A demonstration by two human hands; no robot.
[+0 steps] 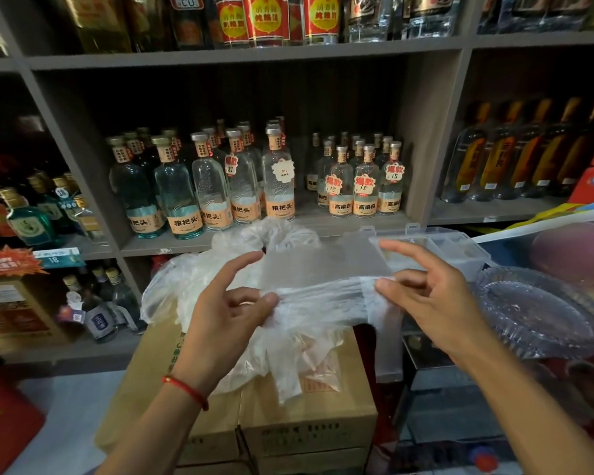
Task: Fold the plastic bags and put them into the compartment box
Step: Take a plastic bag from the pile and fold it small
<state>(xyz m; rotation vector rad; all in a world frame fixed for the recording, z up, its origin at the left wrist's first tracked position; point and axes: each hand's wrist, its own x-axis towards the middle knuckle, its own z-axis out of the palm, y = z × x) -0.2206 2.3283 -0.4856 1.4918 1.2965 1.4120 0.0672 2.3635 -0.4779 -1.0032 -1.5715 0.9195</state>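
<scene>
Plastic bag (318, 298) is stretching flat between both hands above cardboard cartons (309, 416); left hand (230, 313) and right hand (429, 296) are each pinching an end. Compartment box (432, 246) is sitting just behind.

A single head-worn wide-angle view looks forward and down from close above the left hand (227, 317) and right hand (432, 296), both near the frame's centre. Beyond the hands stands a shelf (240, 56) of bottles; below them sit cardboard boxes (323, 419).
</scene>
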